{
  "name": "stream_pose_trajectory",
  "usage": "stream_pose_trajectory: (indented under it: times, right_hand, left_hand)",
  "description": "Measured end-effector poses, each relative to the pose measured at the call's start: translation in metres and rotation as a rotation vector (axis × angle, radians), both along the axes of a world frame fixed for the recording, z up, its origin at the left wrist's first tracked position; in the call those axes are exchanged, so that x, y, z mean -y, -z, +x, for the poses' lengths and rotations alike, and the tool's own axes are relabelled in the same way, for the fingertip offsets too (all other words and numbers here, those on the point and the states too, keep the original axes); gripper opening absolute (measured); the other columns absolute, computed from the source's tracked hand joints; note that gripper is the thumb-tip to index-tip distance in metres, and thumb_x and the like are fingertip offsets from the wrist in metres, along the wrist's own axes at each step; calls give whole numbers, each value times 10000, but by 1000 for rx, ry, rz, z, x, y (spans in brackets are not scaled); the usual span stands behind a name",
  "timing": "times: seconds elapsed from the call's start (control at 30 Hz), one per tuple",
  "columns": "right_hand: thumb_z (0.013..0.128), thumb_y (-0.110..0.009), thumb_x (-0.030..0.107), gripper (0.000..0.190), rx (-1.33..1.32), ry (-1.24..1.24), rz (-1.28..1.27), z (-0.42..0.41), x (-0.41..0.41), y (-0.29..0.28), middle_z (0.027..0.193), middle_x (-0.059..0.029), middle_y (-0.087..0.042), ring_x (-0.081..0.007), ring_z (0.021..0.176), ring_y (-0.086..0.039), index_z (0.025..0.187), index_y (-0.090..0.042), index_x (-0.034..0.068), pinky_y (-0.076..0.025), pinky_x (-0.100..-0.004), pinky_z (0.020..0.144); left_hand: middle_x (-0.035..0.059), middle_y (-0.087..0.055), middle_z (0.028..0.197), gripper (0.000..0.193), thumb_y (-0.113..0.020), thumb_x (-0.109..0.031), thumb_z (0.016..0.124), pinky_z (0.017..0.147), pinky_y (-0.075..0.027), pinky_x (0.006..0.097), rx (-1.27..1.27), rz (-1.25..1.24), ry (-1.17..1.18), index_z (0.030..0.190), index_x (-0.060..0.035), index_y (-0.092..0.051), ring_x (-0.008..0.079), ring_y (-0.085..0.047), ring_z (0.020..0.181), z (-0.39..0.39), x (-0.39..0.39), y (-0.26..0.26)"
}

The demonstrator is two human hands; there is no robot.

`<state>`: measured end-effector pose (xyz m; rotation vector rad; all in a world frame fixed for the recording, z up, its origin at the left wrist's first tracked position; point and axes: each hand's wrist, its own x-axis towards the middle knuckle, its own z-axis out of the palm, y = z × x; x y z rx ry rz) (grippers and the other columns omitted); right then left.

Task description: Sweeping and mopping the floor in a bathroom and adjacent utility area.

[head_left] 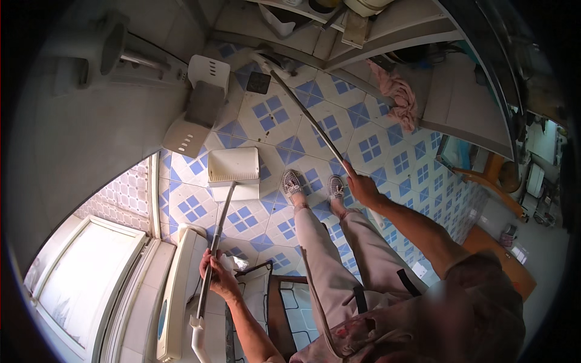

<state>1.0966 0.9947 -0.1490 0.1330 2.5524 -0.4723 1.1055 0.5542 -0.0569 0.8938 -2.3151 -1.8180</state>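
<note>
My left hand is wrapped around the metal handle of a long-handled dustpan. The white dustpan rests on the blue-and-white tiled floor, with its tray facing away from my feet. In my right hand is the upper end of a metal broom handle. It slants away to the broom head, which is on the floor beside the base of the counter and partly in shadow. Near the head is a dark square floor drain. Dark specks lie on the tiles between the drain and the dustpan.
A pale slotted stool stands left of the drain. Pink cloth hangs from the open counter shelf on the right. A long cream appliance stands by the window at lower left. An orange-brown wooden piece juts out at right.
</note>
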Motion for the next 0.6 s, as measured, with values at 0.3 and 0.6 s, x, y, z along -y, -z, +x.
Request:
stream_pose_trajectory:
  times: [0.3, 0.6]
  right_hand:
    - [853, -435, 100, 612, 87, -97, -31, -173, 43, 35, 617, -197, -577, -373, 576, -590, 1396, -158, 149, -466, -455, 506]
    - [865, -474, 154, 604, 247, -45, 24, -78, -11, -19, 609, -183, -572, -372, 559, -584, 1387, -176, 223, -450, -466, 496]
  left_hand:
    - [192, -505, 1130, 170, -501, -117, 908, 842, -508, 362, -17, -23, 19, 1010, 17, -485, 241, -551, 984, 8, 9, 7]
    - [192, -506, 1145, 176, -494, -116, 911, 839, -499, 337, -31, -49, 54, 1025, 16, -475, 247, -569, 965, 17, 15, 11]
